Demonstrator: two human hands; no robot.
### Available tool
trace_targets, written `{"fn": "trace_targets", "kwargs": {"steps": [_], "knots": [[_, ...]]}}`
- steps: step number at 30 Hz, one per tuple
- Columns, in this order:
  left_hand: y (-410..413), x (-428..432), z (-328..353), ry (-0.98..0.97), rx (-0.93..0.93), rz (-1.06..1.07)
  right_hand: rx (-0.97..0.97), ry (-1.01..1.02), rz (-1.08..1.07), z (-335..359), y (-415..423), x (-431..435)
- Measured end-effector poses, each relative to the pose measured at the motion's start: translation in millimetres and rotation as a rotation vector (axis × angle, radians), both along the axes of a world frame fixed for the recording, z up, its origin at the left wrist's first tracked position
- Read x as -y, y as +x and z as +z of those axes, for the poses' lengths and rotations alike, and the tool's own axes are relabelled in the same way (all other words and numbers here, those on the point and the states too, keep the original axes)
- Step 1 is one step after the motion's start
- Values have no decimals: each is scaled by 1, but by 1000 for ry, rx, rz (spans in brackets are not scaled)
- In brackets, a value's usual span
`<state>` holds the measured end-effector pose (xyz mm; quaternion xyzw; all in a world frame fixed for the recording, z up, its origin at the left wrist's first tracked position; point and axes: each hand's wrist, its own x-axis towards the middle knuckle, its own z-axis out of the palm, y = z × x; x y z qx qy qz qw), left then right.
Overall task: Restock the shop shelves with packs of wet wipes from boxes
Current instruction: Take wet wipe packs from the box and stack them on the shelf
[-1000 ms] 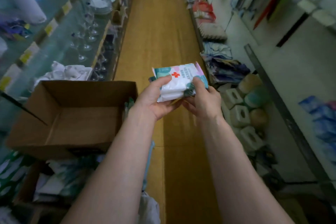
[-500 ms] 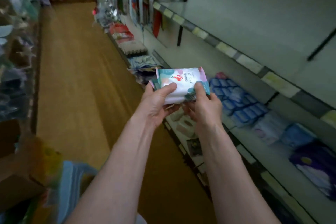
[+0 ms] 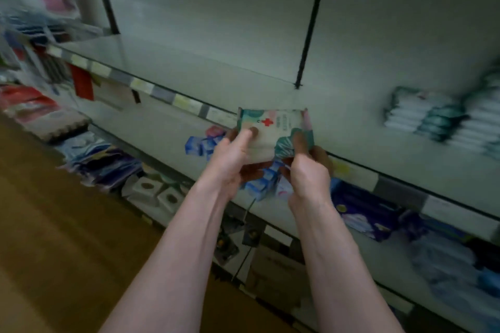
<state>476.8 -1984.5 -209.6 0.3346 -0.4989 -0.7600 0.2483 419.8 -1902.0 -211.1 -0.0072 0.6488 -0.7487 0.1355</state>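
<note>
A pack of wet wipes (image 3: 273,130), white and teal with a red cross, is held in front of me at the shelf's front edge. My left hand (image 3: 232,159) grips its left end, thumb on top. My right hand (image 3: 305,170) grips its right end, thumb on the teal corner. Behind the pack runs a pale shelf (image 3: 216,67), mostly bare. Stacks of the same kind of wet wipe packs (image 3: 435,116) stand on that shelf at the right.
Below lies a lower shelf with blue packs (image 3: 200,144) and purple packs (image 3: 362,211). Tissue boxes (image 3: 154,192) sit near the floor. A black upright bracket (image 3: 308,35) divides the shelf's back wall. The wooden floor (image 3: 54,224) spreads at the left.
My view has swung right from the aisle and cardboard box to face the shelves. Both hands keep their hold on the pack, now raised to the shelf edge.
</note>
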Motion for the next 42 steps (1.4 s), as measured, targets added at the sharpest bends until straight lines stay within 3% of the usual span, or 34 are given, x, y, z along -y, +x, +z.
{"fn": "trace_targets", "kwargs": {"steps": [4, 12, 22, 29, 35, 39, 42], "knots": [[-47, 3, 10, 135, 10, -105, -94, 90, -115, 5, -45, -4], [-126, 14, 35, 30, 83, -345, -179, 115, -269, 24, -123, -24], [-229, -28, 69, -385, 195, -534, -143, 11, -421, 49, -222, -93], [-302, -53, 88, -852, 289, -467, -157, 12, -424, 53, -279, -123], [-337, -67, 86, -1122, 353, -357, -223, 102, -466, 38, -306, -131], [-347, -74, 81, -1201, 396, -326, -230, 57, -414, 28, -310, -134], [-351, -73, 74, -1175, 380, -318, -326, 157, -377, 20, -304, -132]]}}
